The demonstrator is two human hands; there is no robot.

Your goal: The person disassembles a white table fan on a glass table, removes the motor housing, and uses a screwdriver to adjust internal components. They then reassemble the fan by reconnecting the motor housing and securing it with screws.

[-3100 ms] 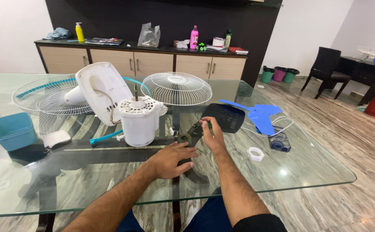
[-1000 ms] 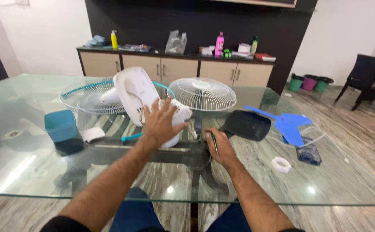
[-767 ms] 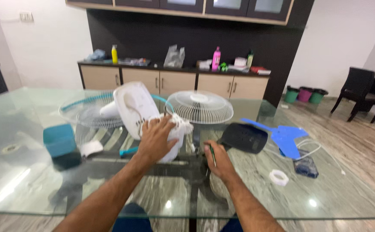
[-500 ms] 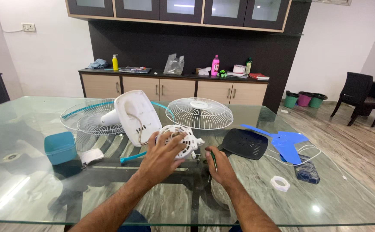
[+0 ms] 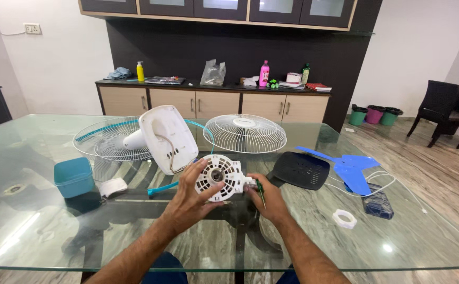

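My left hand (image 5: 187,202) grips a white round fan motor housing (image 5: 220,177), tipped on its side so its vented face points at me. My right hand (image 5: 267,197) holds a green-handled screwdriver (image 5: 260,190) against the housing's right edge. Just behind stands the white fan base (image 5: 167,138) with a cord. A white wire fan guard (image 5: 244,132) lies flat beyond it, and a second guard with a teal rim (image 5: 106,141) lies to the left.
On the glass table (image 5: 424,236) lie a black vented cover (image 5: 300,170), blue fan blades (image 5: 353,168), a white plastic nut (image 5: 344,219), a dark phone (image 5: 377,202) and a teal box (image 5: 73,177). A cabinet with bottles stands behind; chairs and bins at right.
My left hand reached over to the motor housing, tipped it onto its side and pulled it toward me. My right hand brought the screwdriver up to it. My view rose.
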